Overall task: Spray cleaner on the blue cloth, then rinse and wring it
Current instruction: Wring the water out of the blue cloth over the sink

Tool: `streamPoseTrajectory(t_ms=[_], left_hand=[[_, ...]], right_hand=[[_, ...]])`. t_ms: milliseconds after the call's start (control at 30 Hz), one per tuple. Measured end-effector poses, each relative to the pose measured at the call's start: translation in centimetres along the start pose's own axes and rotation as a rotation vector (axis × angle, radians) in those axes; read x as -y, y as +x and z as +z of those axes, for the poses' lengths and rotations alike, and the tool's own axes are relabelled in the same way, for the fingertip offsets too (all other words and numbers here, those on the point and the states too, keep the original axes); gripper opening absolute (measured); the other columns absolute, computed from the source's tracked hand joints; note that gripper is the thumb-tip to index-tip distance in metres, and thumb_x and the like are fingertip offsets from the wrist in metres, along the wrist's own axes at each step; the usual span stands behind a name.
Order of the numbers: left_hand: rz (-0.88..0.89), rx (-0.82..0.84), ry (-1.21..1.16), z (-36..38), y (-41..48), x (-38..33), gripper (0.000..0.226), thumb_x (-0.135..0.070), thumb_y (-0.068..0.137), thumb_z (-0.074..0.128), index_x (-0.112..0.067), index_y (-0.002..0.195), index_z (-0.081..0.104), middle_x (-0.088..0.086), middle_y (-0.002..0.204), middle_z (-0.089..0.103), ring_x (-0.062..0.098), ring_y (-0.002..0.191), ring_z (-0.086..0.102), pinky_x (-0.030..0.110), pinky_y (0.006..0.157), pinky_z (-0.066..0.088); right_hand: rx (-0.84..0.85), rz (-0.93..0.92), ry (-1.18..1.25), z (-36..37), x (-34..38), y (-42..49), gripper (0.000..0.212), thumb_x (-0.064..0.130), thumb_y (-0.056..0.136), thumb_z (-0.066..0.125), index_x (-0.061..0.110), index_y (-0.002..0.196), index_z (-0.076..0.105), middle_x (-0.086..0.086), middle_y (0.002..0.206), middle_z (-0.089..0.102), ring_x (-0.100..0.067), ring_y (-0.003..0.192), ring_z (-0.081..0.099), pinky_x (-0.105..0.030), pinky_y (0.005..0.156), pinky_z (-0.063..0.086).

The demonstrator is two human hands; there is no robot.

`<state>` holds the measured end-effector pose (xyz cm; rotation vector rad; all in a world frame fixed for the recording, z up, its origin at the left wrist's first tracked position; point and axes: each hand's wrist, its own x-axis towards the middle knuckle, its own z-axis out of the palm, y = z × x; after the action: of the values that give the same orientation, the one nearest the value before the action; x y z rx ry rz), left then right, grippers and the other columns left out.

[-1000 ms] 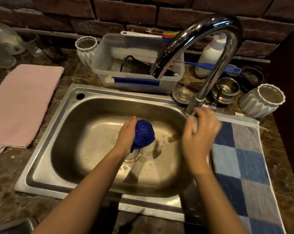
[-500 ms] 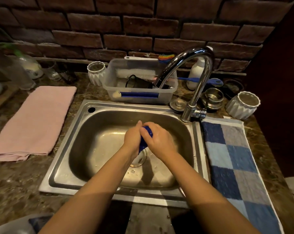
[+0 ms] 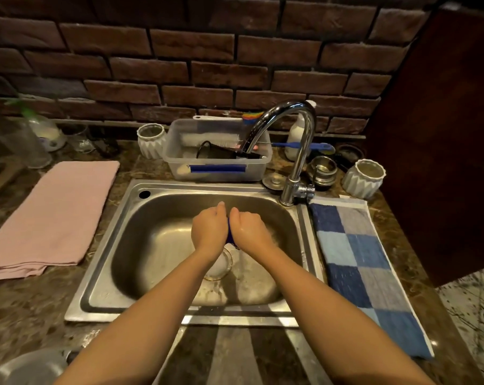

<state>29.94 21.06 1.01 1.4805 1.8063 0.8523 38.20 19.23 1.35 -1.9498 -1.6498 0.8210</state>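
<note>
Blue cloth [image 3: 230,236] sits bunched between my left hand [image 3: 208,232] and right hand [image 3: 249,232], fingers curled tight round it, held over the sink [image 3: 110,245] so squeezed water drains.

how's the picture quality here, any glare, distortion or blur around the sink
Head view: dim, warm light; glare on the chrome faucet and the sink rim; wide-angle bending curves the brick wall; lower left corner blurred; the blue cloth shows only as a sliver between the left hand and right hand.
</note>
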Motion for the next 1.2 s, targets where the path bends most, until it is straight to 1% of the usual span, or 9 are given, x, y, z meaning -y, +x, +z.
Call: streamPoseTrajectory(t_ms=[133, 233, 400, 533, 600, 700, 833, 1000, 1200], left_hand=[[0.112, -0.029, -0.010, -0.8, -0.3, -0.5, 0.050, -0.031, 0.100, 0.035, -0.019, 0.052, 0.047, -0.001, 0.056, 0.050, 0.015, 0.057, 0.047, 0.030, 0.053, 0.029], [0.136, -0.048, -0.127, -1.5, -0.9, -0.7, 0.050, -0.032, 0.099, 0.039, -0.019, 0.052, 0.047, -0.001, 0.054, 0.049, 0.013, 0.054, 0.046, 0.030, 0.052, 0.032], [-0.202, 0.156, -0.489, -2.7, -1.0, -0.8, 0.030, -0.033, 0.092, 0.053, -0.007, 0.080, 0.063, 0.011, 0.076, 0.063, 0.022, 0.070, 0.060, 0.033, 0.064, 0.049], [-0.540, 0.355, -0.744, -4.3, -1.4, -0.8, 0.017, -0.018, 0.089, 0.052, -0.013, 0.072, 0.054, 0.002, 0.053, 0.050, 0.008, 0.033, 0.044, 0.013, 0.033, 0.030], [-0.654, 0.441, -0.750, -4.9, -1.5, -0.8, 0.017, -0.022, 0.088, 0.053, -0.013, 0.074, 0.053, 0.000, 0.044, 0.050, 0.007, 0.032, 0.043, 0.015, 0.034, 0.032], [-0.791, 0.520, -0.730, -5.4, -1.4, -0.9, 0.020, -0.030, 0.086, 0.059, -0.010, 0.088, 0.057, 0.003, 0.057, 0.055, 0.011, 0.045, 0.047, 0.019, 0.040, 0.037], [-0.712, 0.593, -0.669, -5.6, -2.3, -1.6, 0.032, -0.032, 0.093, 0.043, -0.012, 0.069, 0.049, -0.002, 0.042, 0.043, 0.007, 0.029, 0.035, 0.010, 0.031, 0.024], [-0.423, 0.171, -0.544, -3.8, -2.1, -1.6, 0.027, -0.030, 0.098, 0.038, -0.014, 0.104, 0.058, 0.013, 0.075, 0.059, 0.018, 0.051, 0.044, 0.025, 0.045, 0.033], [-0.158, -0.028, -0.283, -2.9, -1.6, -0.4, 0.051, -0.043, 0.098, 0.034, -0.013, 0.062, 0.054, 0.005, 0.064, 0.057, 0.019, 0.061, 0.054, 0.038, 0.064, 0.047]], right_hand=[[0.039, 0.070, 0.157, -0.7, 0.9, -0.3, 0.045, 0.029, 0.097, 0.024, 0.010, 0.076, 0.059, -0.018, 0.088, 0.065, -0.030, 0.084, 0.061, -0.040, 0.075, 0.048], [0.131, 0.115, 0.233, -1.3, 1.6, -0.3, 0.040, 0.034, 0.098, 0.024, 0.015, 0.082, 0.055, -0.014, 0.078, 0.064, -0.024, 0.068, 0.060, -0.031, 0.057, 0.048], [0.257, 0.155, 0.318, -3.2, 1.2, -0.4, 0.056, 0.061, 0.093, 0.024, 0.018, 0.110, 0.054, -0.007, 0.087, 0.065, -0.020, 0.075, 0.063, -0.026, 0.057, 0.048], [0.059, -0.211, 0.282, -3.2, 0.0, -3.5, 0.046, 0.046, 0.095, 0.041, 0.028, 0.138, 0.035, 0.005, 0.135, 0.044, -0.010, 0.120, 0.046, -0.014, 0.087, 0.041], [0.000, -0.455, 0.062, -2.5, -0.1, -5.2, 0.057, 0.046, 0.091, 0.048, 0.033, 0.143, 0.027, 0.008, 0.150, 0.029, -0.008, 0.132, 0.033, -0.022, 0.104, 0.033], [-0.079, -0.599, -0.221, -1.9, -0.3, -5.1, 0.064, 0.053, 0.087, 0.045, 0.029, 0.144, 0.029, 0.003, 0.150, 0.031, -0.016, 0.132, 0.034, -0.029, 0.105, 0.034], [-0.175, -0.588, -0.211, -2.3, 0.7, -3.8, 0.066, 0.057, 0.085, 0.034, 0.016, 0.135, 0.046, -0.008, 0.116, 0.060, -0.021, 0.103, 0.057, -0.035, 0.087, 0.049], [-0.237, -0.382, -0.153, -1.7, 1.8, -3.0, 0.045, 0.039, 0.098, 0.031, 0.008, 0.103, 0.062, -0.012, 0.093, 0.069, -0.026, 0.087, 0.063, -0.027, 0.070, 0.038], [-0.106, -0.130, 0.001, -1.2, 3.0, -2.4, 0.040, 0.028, 0.101, 0.028, 0.005, 0.091, 0.059, -0.015, 0.085, 0.066, -0.024, 0.079, 0.063, -0.037, 0.076, 0.051]])
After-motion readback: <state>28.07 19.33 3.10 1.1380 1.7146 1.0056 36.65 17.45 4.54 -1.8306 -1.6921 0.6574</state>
